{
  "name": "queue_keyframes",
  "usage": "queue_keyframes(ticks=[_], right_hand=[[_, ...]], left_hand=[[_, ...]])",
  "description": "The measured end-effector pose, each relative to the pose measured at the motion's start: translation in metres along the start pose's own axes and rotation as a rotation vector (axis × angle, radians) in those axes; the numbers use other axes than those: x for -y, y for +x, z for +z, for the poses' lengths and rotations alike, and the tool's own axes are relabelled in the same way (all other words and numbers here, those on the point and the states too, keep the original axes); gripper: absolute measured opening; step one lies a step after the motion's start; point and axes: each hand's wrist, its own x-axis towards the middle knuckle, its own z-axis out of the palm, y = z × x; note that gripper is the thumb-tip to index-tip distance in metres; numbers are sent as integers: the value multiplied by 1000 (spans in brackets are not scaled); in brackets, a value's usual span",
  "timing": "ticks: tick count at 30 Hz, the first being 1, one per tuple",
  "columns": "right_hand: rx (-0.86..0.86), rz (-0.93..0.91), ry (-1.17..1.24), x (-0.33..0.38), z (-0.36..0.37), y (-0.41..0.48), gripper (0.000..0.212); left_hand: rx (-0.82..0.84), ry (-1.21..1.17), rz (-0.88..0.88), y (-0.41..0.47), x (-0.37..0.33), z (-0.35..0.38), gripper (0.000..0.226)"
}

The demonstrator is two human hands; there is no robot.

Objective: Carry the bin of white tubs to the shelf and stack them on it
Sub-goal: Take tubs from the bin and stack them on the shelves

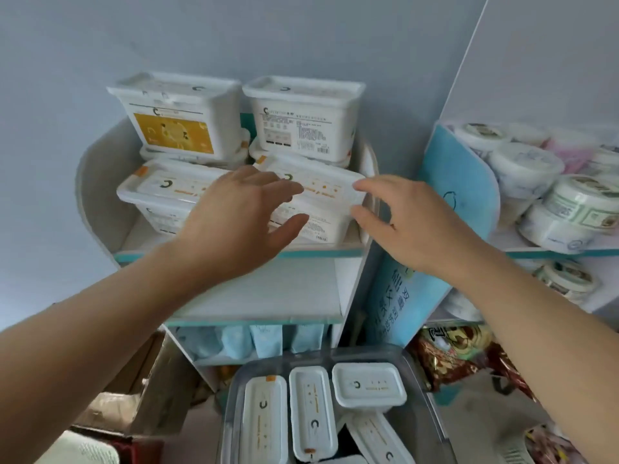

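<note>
Fingers of the left hand [241, 216] and right hand [402, 222] are hanging loose beside a white tub [321, 187] on the top shelf [318, 253], gripping nothing, while more tubs [311, 410] are lying in the bin [231, 393] below.

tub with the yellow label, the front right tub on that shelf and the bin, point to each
yellow label tub [174, 133], head view, on its yellow front label
front right tub [321, 189], head view, on its lid
bin [230, 413], head view, on its left wall
</note>
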Motion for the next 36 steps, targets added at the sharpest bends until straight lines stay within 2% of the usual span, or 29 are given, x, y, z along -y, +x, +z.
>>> queue_keyframes(ticks=[4, 10, 17, 22, 24, 25, 33, 36], right_hand=[[83, 53, 60, -22, 41, -58, 38], [311, 207, 117, -57, 130, -126, 39], [588, 473, 176, -67, 240, -197, 44], [634, 654, 288, -55, 305, -233, 32], [616, 765, 386, -50, 331, -244, 20], [586, 823, 438, -48, 342, -249, 22], [535, 1071, 488, -33, 405, -263, 70], [537, 1108, 481, -27, 423, -263, 90]], left_hand=[[126, -93, -20, -54, -21, 47, 43], [566, -118, -229, -128, -41, 138, 44], [895, -18, -258, -186, -34, 231, 37], [1019, -25, -298, -209, -21, 289, 36], [1040, -43, -333, -214, -19, 308, 37], [1053, -50, -352, -215, -18, 317, 38], [1098, -89, -359, -224, -12, 373, 49], [1057, -93, -386, -223, -14, 380, 42]])
